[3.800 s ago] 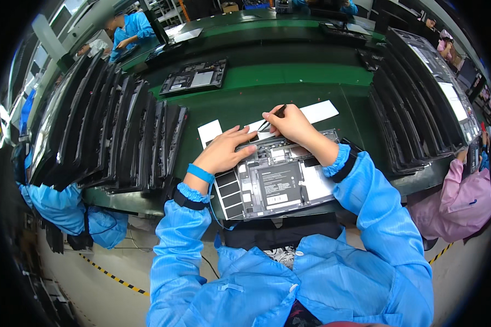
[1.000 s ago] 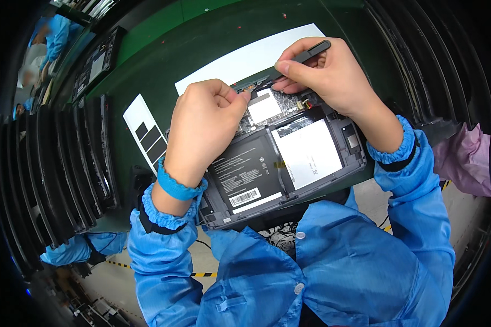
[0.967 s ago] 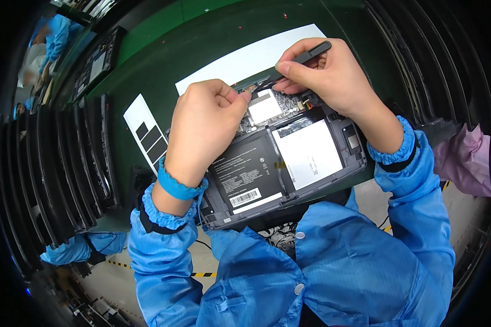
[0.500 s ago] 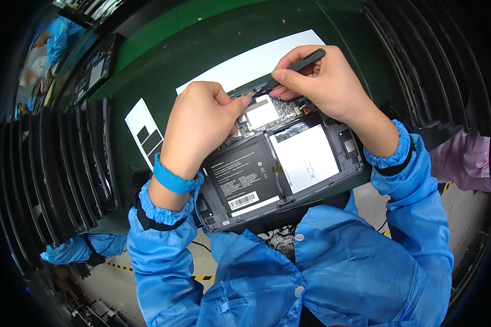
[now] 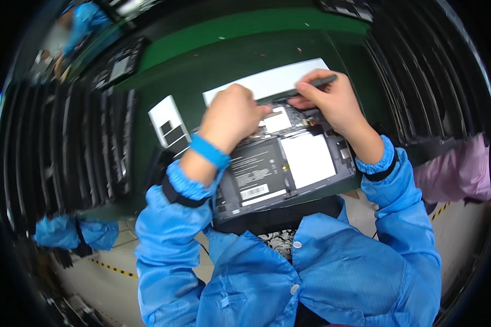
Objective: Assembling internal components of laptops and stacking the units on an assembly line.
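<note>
An opened laptop base (image 5: 341, 174) lies in front of me, its inside facing up. It holds a black labelled battery (image 5: 255, 169), a white rectangular panel (image 5: 309, 161) and a circuit board (image 5: 297, 116) along the far side. My left hand (image 5: 230, 115) rests over the board's left part, thumb and fingers pinched; what they grip, if anything, is hidden. Black tweezers (image 5: 326, 80) are held in my right hand (image 5: 334, 104), slanting down to the board's far edge beside the left fingertips. Motion blur hides the tips.
Beyond the laptop lies a white sheet (image 5: 256, 83); a white card (image 5: 161, 113) with black pads (image 5: 173, 136) is to its left. Upright rows of black laptop parts stand left (image 5: 65, 141) and right (image 5: 420, 82). A person in pink (image 5: 455, 170) is at right, another in blue (image 5: 87, 24) far left.
The whole view has shifted, so the bench and laptop appear farther right on the left side and slightly lower at the back. Both hands stay at the board; the tweezers remain in my right hand.
</note>
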`<state>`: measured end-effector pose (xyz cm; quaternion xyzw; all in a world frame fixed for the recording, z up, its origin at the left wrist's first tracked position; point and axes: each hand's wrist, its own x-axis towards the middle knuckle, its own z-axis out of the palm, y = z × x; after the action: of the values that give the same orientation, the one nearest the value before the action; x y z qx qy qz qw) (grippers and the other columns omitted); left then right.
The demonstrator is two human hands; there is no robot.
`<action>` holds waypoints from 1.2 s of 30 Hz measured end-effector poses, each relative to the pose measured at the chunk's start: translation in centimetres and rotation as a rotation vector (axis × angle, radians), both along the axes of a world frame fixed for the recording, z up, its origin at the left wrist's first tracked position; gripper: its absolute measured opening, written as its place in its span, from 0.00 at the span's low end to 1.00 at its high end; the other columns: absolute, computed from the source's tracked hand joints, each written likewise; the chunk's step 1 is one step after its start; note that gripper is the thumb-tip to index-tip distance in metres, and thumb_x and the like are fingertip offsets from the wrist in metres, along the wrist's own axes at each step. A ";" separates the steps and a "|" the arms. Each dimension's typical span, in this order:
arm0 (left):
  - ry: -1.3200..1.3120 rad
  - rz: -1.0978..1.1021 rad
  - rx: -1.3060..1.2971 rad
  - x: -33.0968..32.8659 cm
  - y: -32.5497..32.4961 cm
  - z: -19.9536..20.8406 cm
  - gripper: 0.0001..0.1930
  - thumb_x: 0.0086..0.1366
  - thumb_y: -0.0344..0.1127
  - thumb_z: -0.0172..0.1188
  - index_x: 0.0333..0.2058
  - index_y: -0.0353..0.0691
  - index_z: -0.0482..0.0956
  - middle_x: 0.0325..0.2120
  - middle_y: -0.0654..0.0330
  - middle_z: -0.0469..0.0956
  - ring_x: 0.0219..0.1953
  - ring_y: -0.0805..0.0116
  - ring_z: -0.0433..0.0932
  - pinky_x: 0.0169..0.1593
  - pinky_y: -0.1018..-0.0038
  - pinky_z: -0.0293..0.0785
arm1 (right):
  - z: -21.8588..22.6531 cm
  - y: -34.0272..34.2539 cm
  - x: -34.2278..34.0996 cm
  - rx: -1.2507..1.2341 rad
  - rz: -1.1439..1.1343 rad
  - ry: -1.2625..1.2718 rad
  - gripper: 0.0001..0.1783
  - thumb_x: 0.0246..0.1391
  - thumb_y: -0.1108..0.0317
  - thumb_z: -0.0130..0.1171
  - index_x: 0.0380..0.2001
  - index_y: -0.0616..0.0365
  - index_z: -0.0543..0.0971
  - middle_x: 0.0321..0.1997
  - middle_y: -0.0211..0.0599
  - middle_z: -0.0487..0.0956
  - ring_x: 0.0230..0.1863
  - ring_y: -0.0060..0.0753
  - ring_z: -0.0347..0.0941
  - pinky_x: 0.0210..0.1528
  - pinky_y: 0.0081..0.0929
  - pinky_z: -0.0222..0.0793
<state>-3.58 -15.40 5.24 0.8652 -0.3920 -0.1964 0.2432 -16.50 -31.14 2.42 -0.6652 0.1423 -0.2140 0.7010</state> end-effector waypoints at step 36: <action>-0.635 0.295 0.013 2.6 14.5 -5.3 0.27 0.61 0.48 0.57 0.56 0.39 0.72 0.58 0.57 0.69 0.60 0.58 0.64 0.55 0.57 0.64 | 0.2 12.9 14.6 -0.563 0.143 0.018 0.11 0.45 0.68 0.61 0.28 0.65 0.83 0.26 0.50 0.82 0.31 0.45 0.81 0.37 0.31 0.76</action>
<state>-1.03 -0.90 -0.06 0.9319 -0.3178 0.1175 0.1294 -1.94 -18.21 2.65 -0.8439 0.0362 -0.1894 0.5007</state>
